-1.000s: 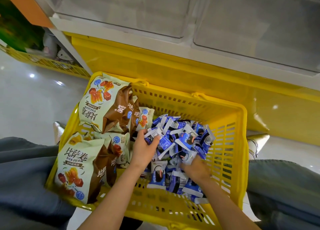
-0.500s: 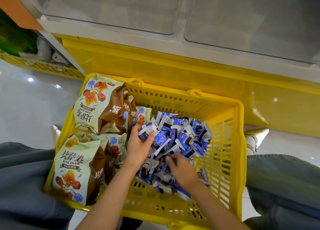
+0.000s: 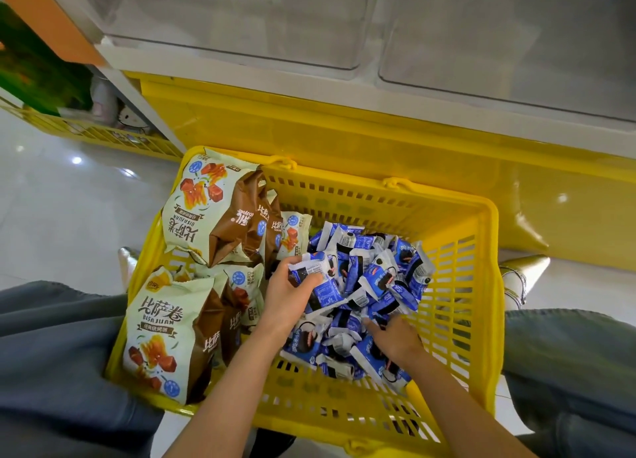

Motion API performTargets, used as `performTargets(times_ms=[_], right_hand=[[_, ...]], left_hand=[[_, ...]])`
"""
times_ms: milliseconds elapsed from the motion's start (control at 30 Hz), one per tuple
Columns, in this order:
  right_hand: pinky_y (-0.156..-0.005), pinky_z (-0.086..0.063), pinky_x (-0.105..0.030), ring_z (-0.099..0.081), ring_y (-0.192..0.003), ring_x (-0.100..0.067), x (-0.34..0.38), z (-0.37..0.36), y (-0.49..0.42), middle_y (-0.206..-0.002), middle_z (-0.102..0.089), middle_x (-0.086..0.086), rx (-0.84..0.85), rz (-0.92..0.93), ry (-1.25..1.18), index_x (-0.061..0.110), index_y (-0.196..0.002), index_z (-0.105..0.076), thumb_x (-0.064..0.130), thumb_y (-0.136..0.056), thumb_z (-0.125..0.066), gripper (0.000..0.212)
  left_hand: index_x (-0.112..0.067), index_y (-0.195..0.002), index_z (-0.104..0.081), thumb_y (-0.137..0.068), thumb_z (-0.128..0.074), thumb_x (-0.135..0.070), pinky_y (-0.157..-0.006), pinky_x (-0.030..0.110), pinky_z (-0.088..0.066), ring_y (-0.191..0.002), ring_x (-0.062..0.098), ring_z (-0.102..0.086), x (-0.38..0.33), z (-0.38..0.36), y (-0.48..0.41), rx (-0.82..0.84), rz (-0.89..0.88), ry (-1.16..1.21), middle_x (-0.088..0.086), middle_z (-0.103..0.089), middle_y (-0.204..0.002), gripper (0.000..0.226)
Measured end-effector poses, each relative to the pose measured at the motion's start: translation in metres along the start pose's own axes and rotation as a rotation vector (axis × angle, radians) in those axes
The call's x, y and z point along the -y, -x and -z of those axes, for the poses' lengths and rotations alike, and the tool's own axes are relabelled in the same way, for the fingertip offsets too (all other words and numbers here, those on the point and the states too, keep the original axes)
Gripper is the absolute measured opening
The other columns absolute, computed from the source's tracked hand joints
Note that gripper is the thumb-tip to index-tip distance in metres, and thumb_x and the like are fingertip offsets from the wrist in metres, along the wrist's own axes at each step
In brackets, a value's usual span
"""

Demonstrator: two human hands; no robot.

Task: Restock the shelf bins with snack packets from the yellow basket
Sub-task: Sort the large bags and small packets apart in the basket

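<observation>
A yellow basket (image 3: pixel 457 323) stands on the floor between my knees. Its right half holds a heap of small blue and white snack packets (image 3: pixel 371 275). Its left half holds several big cream and brown snack bags (image 3: pixel 172 326). My left hand (image 3: pixel 289 295) grips a bunch of the blue packets at the heap's left side, thumb over one of them. My right hand (image 3: pixel 395 337) is dug into the near part of the heap, its fingers curled among the packets and partly hidden. Clear shelf bins (image 3: pixel 241 20) sit above, behind the basket.
A yellow shelf base (image 3: pixel 344 130) runs across just behind the basket. Another yellow basket (image 3: pixel 89 134) with goods sits at the far left under a shelf. My grey-trousered legs flank the basket, with a pointed shoe (image 3: pixel 523 271) at its right on the glossy floor.
My left hand has stayed on its bunch of blue packets. My right hand has raked through the near packets and shifted slightly right. The view has tilted a little.
</observation>
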State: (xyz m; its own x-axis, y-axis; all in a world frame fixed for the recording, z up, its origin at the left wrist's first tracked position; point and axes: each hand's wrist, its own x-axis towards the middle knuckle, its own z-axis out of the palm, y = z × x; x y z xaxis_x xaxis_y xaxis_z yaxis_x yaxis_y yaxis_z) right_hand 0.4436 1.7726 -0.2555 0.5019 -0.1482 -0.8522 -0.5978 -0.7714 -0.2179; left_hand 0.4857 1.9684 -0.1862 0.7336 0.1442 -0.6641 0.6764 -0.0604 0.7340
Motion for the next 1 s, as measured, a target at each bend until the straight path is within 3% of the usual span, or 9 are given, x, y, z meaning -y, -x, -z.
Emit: performTargets(times_ms=[67,100,233,367,533,667,800,900,1000], right_hand=[[-0.102,-0.036,-0.038,-0.043,-0.124,-0.031,-0.002,-0.004,0.000,-0.132,-0.048,-0.016,-0.016,-0.013,0.049,0.004,-0.134,-0.040,0.057,-0.090,-0.047,0.069],[-0.103,-0.036,-0.039,-0.042,-0.127,-0.031,-0.003,-0.005,-0.001,-0.136,-0.046,-0.013,-0.019,0.002,-0.022,0.006,-0.136,-0.038,0.055,-0.088,-0.051,0.070],[-0.086,-0.045,-0.033,-0.055,-0.108,-0.024,-0.004,0.001,0.000,-0.124,-0.053,-0.009,0.130,0.014,-0.346,0.008,-0.135,-0.036,0.046,-0.084,-0.064,0.070],[-0.073,-0.046,-0.029,-0.060,-0.088,-0.017,0.002,0.002,0.009,-0.108,-0.061,-0.005,0.186,0.073,-0.284,0.007,-0.125,-0.046,0.050,-0.080,-0.066,0.065],[-0.068,-0.035,-0.023,-0.045,-0.086,-0.015,0.012,0.015,0.027,-0.101,-0.040,0.001,-0.132,0.215,-0.107,0.018,-0.101,-0.039,0.039,-0.077,-0.073,0.047],[-0.066,-0.038,-0.023,-0.046,-0.084,-0.012,0.026,0.048,0.035,-0.101,-0.040,0.004,-0.388,0.326,-0.046,0.018,-0.110,-0.043,0.042,-0.078,-0.070,0.049],[-0.080,-0.046,-0.028,-0.053,-0.103,-0.020,0.041,0.081,0.026,-0.120,-0.049,-0.002,-0.552,0.318,-0.097,0.012,-0.125,-0.045,0.040,-0.085,-0.064,0.052],[-0.102,-0.037,-0.036,-0.042,-0.122,-0.024,0.050,0.087,0.021,-0.131,-0.047,-0.009,-0.542,0.333,0.022,0.009,-0.130,-0.045,0.033,-0.093,-0.054,0.045],[-0.098,-0.038,-0.024,-0.048,-0.120,-0.016,0.054,0.075,0.039,-0.128,-0.053,-0.003,-0.382,0.494,-0.229,0.014,-0.128,-0.050,0.037,-0.097,-0.042,0.040]], left_hand=[[-0.027,-0.114,-0.051,-0.083,-0.066,-0.022,-0.079,0.033,-0.052,-0.086,0.014,-0.066,0.001,0.000,0.001,0.020,0.015,0.010,0.001,-0.064,-0.107,0.034],[-0.029,-0.112,-0.051,-0.083,-0.065,-0.022,-0.084,0.036,-0.052,-0.089,0.016,-0.066,0.001,0.001,0.002,0.026,0.020,0.010,0.002,-0.063,-0.110,0.034],[-0.028,-0.110,-0.052,-0.083,-0.066,-0.019,-0.084,0.035,-0.054,-0.084,0.013,-0.068,0.000,0.002,0.005,0.043,0.018,0.035,0.001,-0.066,-0.105,0.032],[-0.028,-0.109,-0.052,-0.085,-0.064,-0.017,-0.070,0.021,-0.052,-0.080,0.006,-0.065,0.002,0.000,0.004,-0.002,-0.009,0.027,-0.004,-0.065,-0.101,0.029],[-0.029,-0.107,-0.049,-0.087,-0.061,-0.014,-0.053,0.002,-0.043,-0.072,-0.016,-0.059,-0.003,-0.010,0.003,0.013,-0.043,0.070,-0.012,-0.059,-0.097,0.028],[-0.034,-0.101,-0.053,-0.087,-0.059,-0.017,-0.052,0.000,-0.041,-0.072,-0.018,-0.057,-0.011,-0.018,0.005,0.056,-0.061,0.102,-0.017,-0.060,-0.094,0.023],[-0.048,-0.089,-0.058,-0.085,-0.057,-0.019,-0.073,0.014,-0.046,-0.085,-0.012,-0.059,-0.013,-0.015,0.008,0.072,-0.017,0.160,-0.023,-0.061,-0.096,0.029],[-0.034,-0.111,-0.059,-0.075,-0.059,-0.022,-0.092,0.040,-0.047,-0.101,0.012,-0.061,-0.014,-0.010,0.011,0.069,0.040,0.226,-0.004,-0.062,-0.112,0.038],[-0.037,-0.088,-0.065,-0.081,-0.051,-0.012,-0.069,0.031,-0.051,-0.078,0.008,-0.066,-0.011,-0.008,0.007,0.076,0.037,0.222,-0.004,-0.067,-0.092,0.029]])
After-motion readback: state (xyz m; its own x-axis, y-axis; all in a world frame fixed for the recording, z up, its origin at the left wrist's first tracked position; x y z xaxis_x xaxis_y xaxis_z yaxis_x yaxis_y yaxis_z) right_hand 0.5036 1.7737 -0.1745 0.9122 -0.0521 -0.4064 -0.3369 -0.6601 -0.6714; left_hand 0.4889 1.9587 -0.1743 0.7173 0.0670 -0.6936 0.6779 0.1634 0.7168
